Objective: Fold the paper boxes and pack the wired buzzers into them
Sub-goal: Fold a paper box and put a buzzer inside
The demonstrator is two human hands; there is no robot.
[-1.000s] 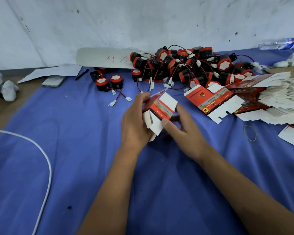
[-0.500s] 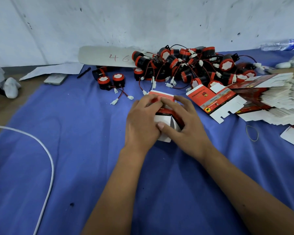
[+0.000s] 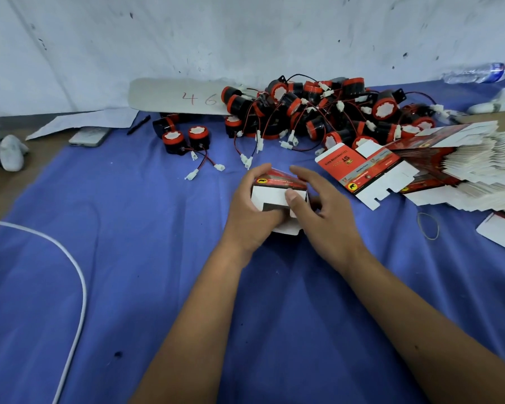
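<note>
Nearest us, our left hand (image 3: 252, 212) wraps the half-formed paper box (image 3: 277, 196) while our right hand (image 3: 324, 211) presses a thumb on its white flap, fingers curled over the top. We judge an end is being closed; next, tuck that flap in. The blue desk (image 3: 129, 258) gives open room left. Beyond lie flat boxes (image 3: 362, 173) and the buzzer pile (image 3: 318, 115).

Blue cloth (image 3: 134, 258) near me and off to my left is open, just a white cable (image 3: 79, 287) there. Buzzer pile (image 3: 318, 112) blocks ahead, flat boxes (image 3: 449, 164) crowd my right.
</note>
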